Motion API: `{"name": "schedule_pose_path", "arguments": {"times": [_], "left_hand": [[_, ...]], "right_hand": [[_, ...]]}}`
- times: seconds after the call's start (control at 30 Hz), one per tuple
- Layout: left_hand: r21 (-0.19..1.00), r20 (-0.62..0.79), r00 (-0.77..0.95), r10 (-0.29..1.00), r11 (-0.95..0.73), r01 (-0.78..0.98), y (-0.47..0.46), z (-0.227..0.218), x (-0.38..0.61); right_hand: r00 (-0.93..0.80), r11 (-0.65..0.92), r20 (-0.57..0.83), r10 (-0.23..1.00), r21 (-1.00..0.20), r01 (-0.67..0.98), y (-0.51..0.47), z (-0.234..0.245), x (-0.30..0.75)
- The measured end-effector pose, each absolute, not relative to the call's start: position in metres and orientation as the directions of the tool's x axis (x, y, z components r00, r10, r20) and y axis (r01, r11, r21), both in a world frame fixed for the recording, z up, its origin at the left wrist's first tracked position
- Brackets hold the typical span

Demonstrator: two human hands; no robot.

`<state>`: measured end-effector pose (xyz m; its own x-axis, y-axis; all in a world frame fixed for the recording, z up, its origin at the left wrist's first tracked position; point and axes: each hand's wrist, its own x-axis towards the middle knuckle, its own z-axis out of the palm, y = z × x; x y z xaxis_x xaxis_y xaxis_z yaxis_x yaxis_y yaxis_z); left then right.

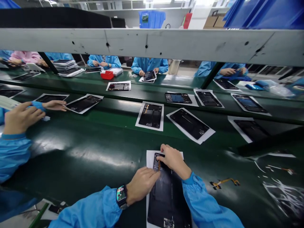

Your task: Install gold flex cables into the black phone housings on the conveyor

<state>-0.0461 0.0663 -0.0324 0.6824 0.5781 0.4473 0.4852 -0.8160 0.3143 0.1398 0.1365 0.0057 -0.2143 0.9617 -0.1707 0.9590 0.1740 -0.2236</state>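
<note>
Left hand (143,183) and right hand (174,161), grip closure indeterminable, apparently positioned orange strip (159,166) at black panel (166,199); next move required alignment

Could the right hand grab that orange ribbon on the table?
Probably yes: nothing seems to stand between the right sleeve and the orange ribbon. The right hand would just need to leave the black panel.
</note>
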Motion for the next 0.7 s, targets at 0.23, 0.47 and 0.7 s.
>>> {"name": "schedule_pose_path", "arguments": {"times": [0.23, 0.47, 0.7], "left_hand": [[0.294, 0.428, 0.680, 0.595, -0.803, 0.518, 0.065, -0.028, -0.046], [0.252, 0.458, 0.707, 0.539, -0.841, 0.479, 0.062, -0.035, -0.048], [0.206, 0.415, 0.743, 0.524, -0.850, 0.484, 0.061, -0.029, -0.049]], "right_hand": [[-0.224, 0.221, 0.001, 0.974, -0.189, 0.957, 0.121, -0.011, 0.149], [-0.227, 0.203, -0.052, 0.973, -0.290, 0.935, 0.125, -0.012, 0.154], [-0.229, 0.206, -0.040, 0.972, -0.312, 0.927, 0.126, -0.009, 0.155]]}}
